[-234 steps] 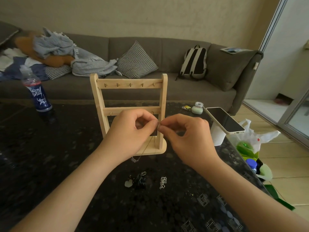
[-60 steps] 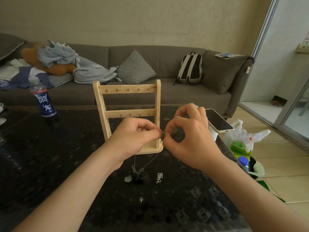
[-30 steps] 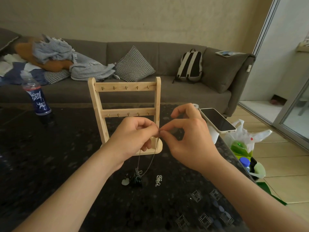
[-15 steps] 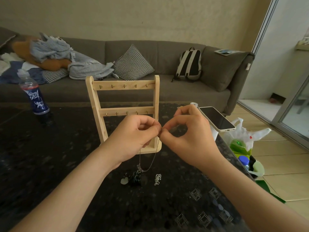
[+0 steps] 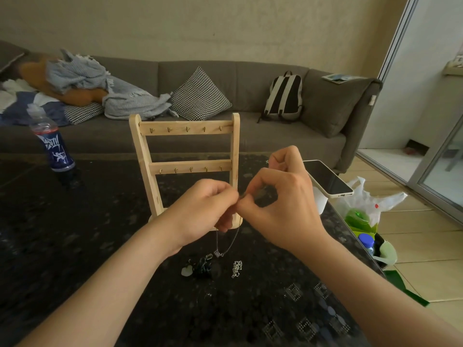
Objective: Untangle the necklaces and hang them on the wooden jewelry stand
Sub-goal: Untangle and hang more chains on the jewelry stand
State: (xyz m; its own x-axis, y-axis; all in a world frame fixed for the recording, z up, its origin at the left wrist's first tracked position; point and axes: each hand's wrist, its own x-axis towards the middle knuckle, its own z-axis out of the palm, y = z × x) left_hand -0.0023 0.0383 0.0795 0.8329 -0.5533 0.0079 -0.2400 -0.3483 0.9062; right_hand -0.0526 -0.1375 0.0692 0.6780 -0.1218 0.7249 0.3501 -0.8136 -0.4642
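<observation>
A wooden jewelry stand (image 5: 186, 130) with two rows of small hooks stands upright on the dark table (image 5: 75, 246); all its hooks are bare. In front of it my left hand (image 5: 200, 209) and my right hand (image 5: 280, 204) pinch the two ends of a thin silver necklace (image 5: 226, 242), fingertips touching. Its chain hangs in a loop below them, with a small pendant at the bottom just above the table. Under it lie a dark tangled necklace with a pale heart pendant (image 5: 199, 269) and a short silver chain (image 5: 236, 268).
A blue bottle (image 5: 51, 144) stands at the far left of the table. A phone (image 5: 327, 177) rests on a white cup at the table's right edge. A plastic bag and bottles (image 5: 363, 216) sit on the floor to the right. A grey sofa (image 5: 250, 91) runs behind.
My hands stay pinched together on the silver necklace. Its loop now hangs free, the pendant lifted just clear of the dark tangle. My right hand's outer fingers have risen.
</observation>
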